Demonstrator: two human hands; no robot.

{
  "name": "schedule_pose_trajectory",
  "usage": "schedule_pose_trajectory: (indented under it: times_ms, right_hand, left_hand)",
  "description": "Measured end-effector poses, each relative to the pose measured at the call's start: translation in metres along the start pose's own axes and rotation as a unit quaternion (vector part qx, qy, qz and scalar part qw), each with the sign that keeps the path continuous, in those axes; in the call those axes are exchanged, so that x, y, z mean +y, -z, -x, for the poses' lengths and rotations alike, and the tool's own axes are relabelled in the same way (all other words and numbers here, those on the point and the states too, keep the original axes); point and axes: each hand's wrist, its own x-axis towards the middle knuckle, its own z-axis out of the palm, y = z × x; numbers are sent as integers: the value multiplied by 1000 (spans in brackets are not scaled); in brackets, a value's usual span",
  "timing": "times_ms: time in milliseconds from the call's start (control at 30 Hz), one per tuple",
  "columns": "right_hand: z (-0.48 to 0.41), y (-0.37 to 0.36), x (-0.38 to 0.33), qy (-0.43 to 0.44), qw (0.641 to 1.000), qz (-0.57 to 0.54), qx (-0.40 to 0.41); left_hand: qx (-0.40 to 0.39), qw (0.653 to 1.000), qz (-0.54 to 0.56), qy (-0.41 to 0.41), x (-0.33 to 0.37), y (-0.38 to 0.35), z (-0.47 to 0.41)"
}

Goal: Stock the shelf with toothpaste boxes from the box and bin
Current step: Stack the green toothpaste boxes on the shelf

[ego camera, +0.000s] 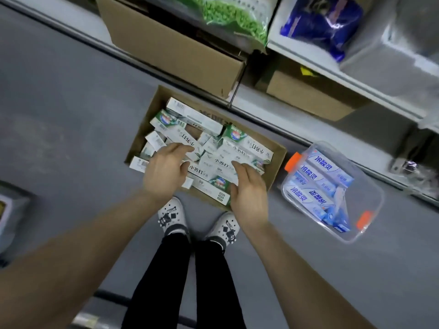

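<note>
At the centre of the frame, on the grey floor (pixel 59 96), we see the open cardboard box (pixel 276 162) full of green-and-white toothpaste boxes (pixel 221 160) lying in a loose jumble, and both of our hands are down over it. Our left hand (pixel 166 172) hovers with fingers spread above the left side of the pile, closed on nothing as far as we can tell; our right hand (pixel 249 191) lies with open fingers on the boxes at the lower right of the pile, touching them but not yet wrapped round any one. To the right of the carton, well apart from our hands, sits the clear plastic bin (pixel 370 210) with orange clips, holding blue-and-white toothpaste boxes (pixel 316 184) that look untouched. Along the upper right of the frame runs the white shelf (pixel 320 67), where we make out a green bag (pixel 232 17), a blue packet (pixel 325 24) and brown cartons (pixel 171 43), but no toothpaste boxes in the part we can see. We judge the work to be at or near its start: both containers look close to full, and the picking, carrying and placing of nearly everything is left to do, first from the carton under our hands, then from the bin.
</note>
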Motion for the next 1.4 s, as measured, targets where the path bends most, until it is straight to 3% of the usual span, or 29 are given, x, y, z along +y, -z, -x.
schedule_pose_trajectory:
  times_ms: [267,467,633,900,1133,1400]
  right_hand:
    - [-28,-128,33,54,994,44,-87]
    - [-78,-197,37,75,987,35,-140]
    - [-126,-234,30,65,985,10,-161]
    - [-178,-289,9,31,973,13,-228]
    - [-201,-309,3,-26,964,-6,-265]
    - [-185,-265,-9,-46,974,-64,-214]
  left_hand:
    - [-98,993,-40,59,-103,-102,-7]
    - [-115,988,-65,76,-163,-147,-30]
    - [-145,978,-148,19,-188,-162,-49]
    - [-234,921,-310,-39,-203,-165,-62]
    - [-257,909,-326,-32,-201,-164,-73]
    - [-290,878,-380,-20,-185,-148,-72]
